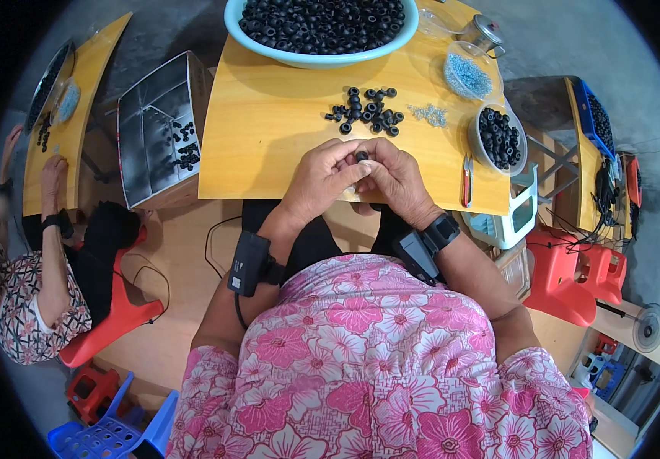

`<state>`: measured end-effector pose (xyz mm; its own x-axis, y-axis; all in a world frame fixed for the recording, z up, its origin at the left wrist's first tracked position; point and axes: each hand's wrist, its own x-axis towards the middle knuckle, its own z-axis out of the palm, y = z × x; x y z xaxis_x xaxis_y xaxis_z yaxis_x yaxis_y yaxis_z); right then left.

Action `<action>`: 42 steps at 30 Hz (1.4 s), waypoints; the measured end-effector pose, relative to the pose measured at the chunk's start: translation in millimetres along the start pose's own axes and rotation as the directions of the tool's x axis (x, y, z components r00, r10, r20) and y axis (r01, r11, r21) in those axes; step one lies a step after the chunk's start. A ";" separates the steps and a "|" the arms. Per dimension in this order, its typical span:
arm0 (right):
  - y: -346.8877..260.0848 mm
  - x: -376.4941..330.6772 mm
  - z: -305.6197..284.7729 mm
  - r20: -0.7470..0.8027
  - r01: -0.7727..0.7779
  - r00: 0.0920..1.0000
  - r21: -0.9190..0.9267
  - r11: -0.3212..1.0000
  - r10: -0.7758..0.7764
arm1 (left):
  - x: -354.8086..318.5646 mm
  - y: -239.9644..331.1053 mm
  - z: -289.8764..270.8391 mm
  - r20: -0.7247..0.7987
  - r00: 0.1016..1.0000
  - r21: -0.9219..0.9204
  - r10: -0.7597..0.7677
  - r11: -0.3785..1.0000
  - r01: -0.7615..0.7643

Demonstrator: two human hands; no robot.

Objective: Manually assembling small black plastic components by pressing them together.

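Observation:
Close together at the table's near edge, my left hand [321, 180] and my right hand [396, 174] pinch a small round black part [361, 155] with a hole in its end. Fingertips of both hands close around it, hiding most of it. Just beyond my hands lies a loose group of similar black parts [366, 111] on the yellow table [261, 130]. To its right is a little heap of small shiny clear or metallic pieces [429, 115]. A tool with red handles [467, 183] rests right of my right hand.
A light-blue basin [322, 60] full of black parts stands at the far edge. At right are a tub of black parts [498, 139], a bowl of small bluish pieces [467, 76] and a metal cup [487, 32]. An open box [154, 130] stands left; another person [47, 291] works beyond.

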<state>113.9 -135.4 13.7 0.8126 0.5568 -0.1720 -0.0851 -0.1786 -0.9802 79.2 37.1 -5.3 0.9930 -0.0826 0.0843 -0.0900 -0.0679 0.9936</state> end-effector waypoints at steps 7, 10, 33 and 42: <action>3.5 1.7 3.5 -0.012 0.049 0.999 0.051 0.998 -0.048 | -1.5 4.9 -0.1 -0.012 1.000 -0.007 -0.022 1.000 0.022; 5.5 2.5 2.7 -0.023 0.087 0.996 0.017 0.996 -0.087 | -1.4 7.2 1.3 -0.019 0.999 0.021 -0.041 0.999 0.041; 12.5 4.5 8.2 -0.072 0.094 0.994 0.082 0.992 -0.088 | -1.3 -2.4 3.4 0.027 0.998 -0.068 -0.061 0.996 0.063; 17.7 5.6 6.5 -0.103 0.108 0.988 -0.059 0.992 -0.114 | 1.0 6.1 0.9 0.149 0.970 -0.210 -0.192 0.953 0.221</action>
<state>113.2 -130.2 -5.3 0.8722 0.4867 -0.0485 0.0375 -0.1653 -0.9855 79.6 35.7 0.8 0.9692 -0.2152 -0.1201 0.1494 0.1256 0.9808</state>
